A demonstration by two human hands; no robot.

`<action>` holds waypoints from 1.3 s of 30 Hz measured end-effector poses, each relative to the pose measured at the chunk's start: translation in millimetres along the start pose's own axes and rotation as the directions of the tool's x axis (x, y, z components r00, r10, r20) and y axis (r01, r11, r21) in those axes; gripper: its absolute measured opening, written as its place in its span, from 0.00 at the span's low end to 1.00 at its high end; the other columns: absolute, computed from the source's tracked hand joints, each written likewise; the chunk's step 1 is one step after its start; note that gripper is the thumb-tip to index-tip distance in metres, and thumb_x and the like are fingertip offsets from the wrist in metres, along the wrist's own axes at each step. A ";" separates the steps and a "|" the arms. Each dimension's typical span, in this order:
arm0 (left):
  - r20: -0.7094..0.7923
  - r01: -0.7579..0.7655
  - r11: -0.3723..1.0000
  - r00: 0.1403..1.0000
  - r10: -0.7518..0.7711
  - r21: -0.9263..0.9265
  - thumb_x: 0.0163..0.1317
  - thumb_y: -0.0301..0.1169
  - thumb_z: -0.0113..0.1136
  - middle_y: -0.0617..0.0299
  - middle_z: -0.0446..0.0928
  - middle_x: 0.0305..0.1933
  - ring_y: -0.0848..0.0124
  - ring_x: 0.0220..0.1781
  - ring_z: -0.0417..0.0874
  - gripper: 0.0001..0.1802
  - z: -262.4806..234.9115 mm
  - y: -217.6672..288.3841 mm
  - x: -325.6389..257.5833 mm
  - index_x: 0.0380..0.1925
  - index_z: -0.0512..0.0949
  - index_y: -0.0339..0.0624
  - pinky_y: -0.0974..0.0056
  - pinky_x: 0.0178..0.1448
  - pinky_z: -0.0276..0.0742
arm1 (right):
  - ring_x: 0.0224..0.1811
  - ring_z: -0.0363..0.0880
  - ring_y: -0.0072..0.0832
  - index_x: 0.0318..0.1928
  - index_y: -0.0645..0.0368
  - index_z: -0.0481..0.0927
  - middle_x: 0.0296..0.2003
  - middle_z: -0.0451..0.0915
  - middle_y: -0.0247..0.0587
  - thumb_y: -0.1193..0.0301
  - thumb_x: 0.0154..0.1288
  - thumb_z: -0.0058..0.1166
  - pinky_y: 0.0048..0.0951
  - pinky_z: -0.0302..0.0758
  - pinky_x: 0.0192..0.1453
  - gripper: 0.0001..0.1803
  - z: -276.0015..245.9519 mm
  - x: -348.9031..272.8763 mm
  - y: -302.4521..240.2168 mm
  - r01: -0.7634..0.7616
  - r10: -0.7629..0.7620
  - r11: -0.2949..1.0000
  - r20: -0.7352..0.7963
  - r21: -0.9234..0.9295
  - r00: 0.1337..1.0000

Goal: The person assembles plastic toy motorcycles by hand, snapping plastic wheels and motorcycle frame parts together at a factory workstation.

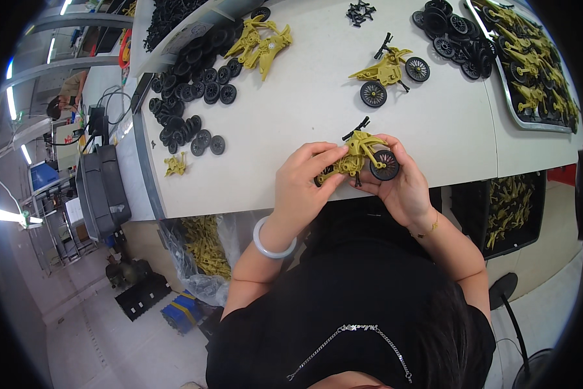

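While a pale-floored room (84,285) lies at nine o'clock, the left hand (302,179) and right hand (405,187) pinch a yellow plastic toy motorcycle (355,155) between fingers above the six-o'clock side of the flat white tabletop (259,142), the toy's rear partly covered.

Assembly workshop — white worktable (252,123), heaped black wheels (211,92), tray (543,128) of toy motorbikes (528,61)

White table (252,129) with black wheels (211,92), yellow motorbike parts (265,53), a toy motorbike (387,72), a tray (544,128)
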State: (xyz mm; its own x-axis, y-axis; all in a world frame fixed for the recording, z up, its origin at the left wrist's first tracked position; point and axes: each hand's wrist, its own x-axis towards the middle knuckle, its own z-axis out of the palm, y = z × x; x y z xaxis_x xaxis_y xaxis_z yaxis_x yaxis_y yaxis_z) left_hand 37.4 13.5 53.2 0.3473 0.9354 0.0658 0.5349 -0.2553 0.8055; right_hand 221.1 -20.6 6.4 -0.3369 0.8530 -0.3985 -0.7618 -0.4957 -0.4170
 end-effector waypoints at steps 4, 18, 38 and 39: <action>0.002 -0.025 0.994 1.000 0.025 0.103 0.46 0.23 0.67 0.57 0.79 0.43 0.62 0.42 0.82 0.21 0.1 2.6 1.2 0.45 0.83 0.44 0.63 0.45 0.78 | 0.50 0.77 0.31 0.59 0.49 0.63 0.54 0.73 0.39 0.53 0.76 0.30 0.40 0.74 0.55 0.21 1.5 -0.1 2.3 0.017 -0.018 1.000 -0.027 -0.020 0.999; 0.045 -0.103 0.989 0.994 0.099 0.104 0.48 0.28 0.70 0.55 0.77 0.45 0.61 0.45 0.80 0.21 4.5 -0.1 2.6 0.45 0.82 0.43 0.63 0.47 0.78 | 0.51 0.77 0.31 0.62 0.51 0.60 0.54 0.73 0.40 0.62 0.73 0.40 0.39 0.71 0.57 0.20 4.7 -2.6 -2.1 0.068 -0.071 0.994 -0.030 -0.084 0.997; 0.531 0.567 0.504 0.815 -0.232 -0.651 0.54 0.24 0.69 0.55 0.70 0.57 0.69 0.55 0.76 0.37 -1.3 -11.4 4.5 0.62 0.59 0.37 0.65 0.57 0.74 | 0.46 0.78 0.26 0.62 0.63 0.65 0.50 0.75 0.41 0.52 0.69 0.41 0.29 0.76 0.50 0.30 0.6 -2.1 -30.4 -0.043 0.108 0.930 0.160 -0.366 0.981; 0.530 0.568 0.503 0.815 -0.233 -0.651 0.54 0.24 0.69 0.55 0.70 0.57 0.69 0.55 0.76 0.37 -0.2 -11.4 2.7 0.62 0.59 0.37 0.65 0.57 0.74 | 0.46 0.78 0.26 0.62 0.63 0.65 0.50 0.75 0.41 0.52 0.69 0.41 0.29 0.76 0.50 0.30 1.8 -3.2 -30.8 -0.044 0.109 0.930 0.159 -0.366 0.981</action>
State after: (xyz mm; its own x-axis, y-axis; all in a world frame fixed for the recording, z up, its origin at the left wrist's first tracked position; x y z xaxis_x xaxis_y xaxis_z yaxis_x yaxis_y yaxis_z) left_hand 32.1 18.9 44.4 0.5669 0.6923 -0.4465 -0.0352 0.5619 0.8265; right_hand 244.6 -7.8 22.0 -0.5019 0.8088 -0.3063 -0.4907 -0.5580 -0.6692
